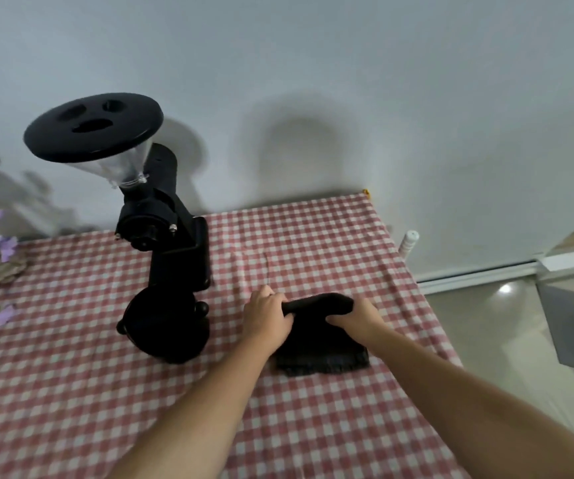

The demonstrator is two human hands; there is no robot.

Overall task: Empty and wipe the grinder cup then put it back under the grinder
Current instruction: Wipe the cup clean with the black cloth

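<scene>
Across the red-and-white checked tablecloth [313, 426] covering the table, the tall black coffee grinder with a clear funnel-shaped hopper and a black round lid [161, 216] stood near the far left corner, its hopper looking empty so far as the clear wall showed. At the grinder's foot, on its near side, sat the round black grinder cup [166, 328]; its inside was too dark to tell whether any grounds lay in it, and whether it was seated under the spout could not be judged. Just right of the cup, toward the right edge, lay the folded black cloth [323, 344], its far fold raised. The left hand [268, 318] was closed on the left end of that fold and the right hand [358, 319] was closed on the right end, both pinching cloth only, apart from the cup.

The likeliest trouble seemed to be the cloth dragging the loose tablecloth as it lifted, which could shift the cup. A left elbow swinging toward the grinder could knock the top-heavy hopper. Any grounds left in the cup might spill onto the checks if it tipped.
</scene>
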